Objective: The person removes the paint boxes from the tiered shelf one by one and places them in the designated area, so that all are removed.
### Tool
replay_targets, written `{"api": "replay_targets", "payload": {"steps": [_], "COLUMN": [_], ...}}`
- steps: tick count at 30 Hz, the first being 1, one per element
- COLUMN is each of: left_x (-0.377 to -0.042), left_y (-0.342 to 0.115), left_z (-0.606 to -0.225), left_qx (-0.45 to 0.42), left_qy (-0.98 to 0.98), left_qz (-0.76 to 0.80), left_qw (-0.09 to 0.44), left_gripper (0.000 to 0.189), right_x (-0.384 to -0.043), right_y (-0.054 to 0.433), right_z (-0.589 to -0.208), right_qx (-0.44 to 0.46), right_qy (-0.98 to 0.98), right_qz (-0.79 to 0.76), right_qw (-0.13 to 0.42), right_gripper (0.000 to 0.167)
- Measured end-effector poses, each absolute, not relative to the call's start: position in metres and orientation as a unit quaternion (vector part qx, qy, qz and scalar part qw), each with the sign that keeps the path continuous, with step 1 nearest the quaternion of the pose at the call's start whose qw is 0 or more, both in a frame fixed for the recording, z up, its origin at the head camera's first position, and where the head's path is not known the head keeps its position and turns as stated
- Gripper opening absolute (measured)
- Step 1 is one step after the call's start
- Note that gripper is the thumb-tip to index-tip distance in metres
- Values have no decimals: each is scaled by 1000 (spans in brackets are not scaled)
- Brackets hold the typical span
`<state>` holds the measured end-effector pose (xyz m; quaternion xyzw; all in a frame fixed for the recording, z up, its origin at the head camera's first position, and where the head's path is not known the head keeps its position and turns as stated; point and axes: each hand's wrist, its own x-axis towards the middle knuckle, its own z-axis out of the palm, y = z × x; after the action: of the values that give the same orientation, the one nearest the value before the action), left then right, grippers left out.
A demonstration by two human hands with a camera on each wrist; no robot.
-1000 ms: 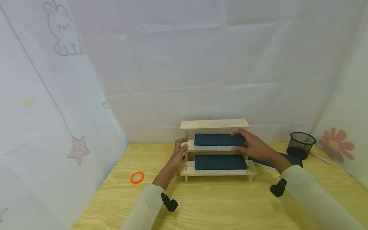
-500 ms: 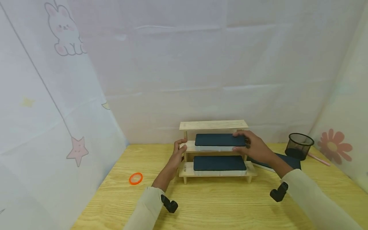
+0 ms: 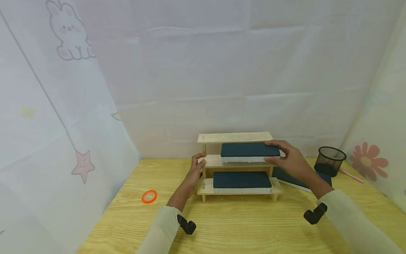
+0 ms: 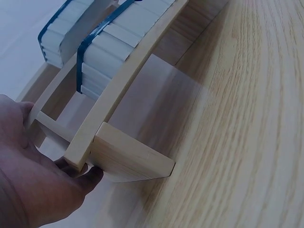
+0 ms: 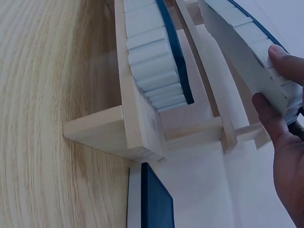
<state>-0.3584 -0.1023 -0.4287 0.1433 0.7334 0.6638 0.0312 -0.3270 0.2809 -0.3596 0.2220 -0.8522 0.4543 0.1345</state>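
Note:
A three-tier wooden shelf rack (image 3: 234,137) stands on the table. My left hand (image 3: 191,174) grips its left end at the middle tier; the left wrist view shows the fingers around the board ends. My right hand (image 3: 290,158) pinches the right end of a white ribbed box with a dark blue top (image 3: 248,150), thumb in front and fingers on top. In the right wrist view this raised box (image 5: 247,52) is tilted, its underside visible above the middle board. A similar blue-topped box (image 3: 242,180) lies on the bottom tier.
Behind my right forearm, a flat dark blue item with a white edge (image 3: 290,178) lies on the table (image 3: 222,225). A black mesh pen holder (image 3: 331,160) and a pink stick (image 3: 352,175) are at the right. An orange ring (image 3: 149,196) lies left; cloth covers the walls.
My right hand has lifted the upper box off the middle tier and shifted it to the right. The left hand stays on the rack, and the lower box is unmoved.

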Motion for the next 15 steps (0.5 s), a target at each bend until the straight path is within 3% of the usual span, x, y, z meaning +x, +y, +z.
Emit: {"api": "replay_targets", "payload": {"steps": [15], "left_x": [-359], "left_y": [-102], "left_z": [-430], "left_qx": [147], "left_qy": [725], "left_qz": [672], "left_qw": [36], "left_gripper": [44], "right_x": [-303], "right_y": [320], "right_z": [-357], "right_qx": [192], "right_qy": [-873], "right_qz": [414], "right_qw": [169], "right_gripper": [58]}}
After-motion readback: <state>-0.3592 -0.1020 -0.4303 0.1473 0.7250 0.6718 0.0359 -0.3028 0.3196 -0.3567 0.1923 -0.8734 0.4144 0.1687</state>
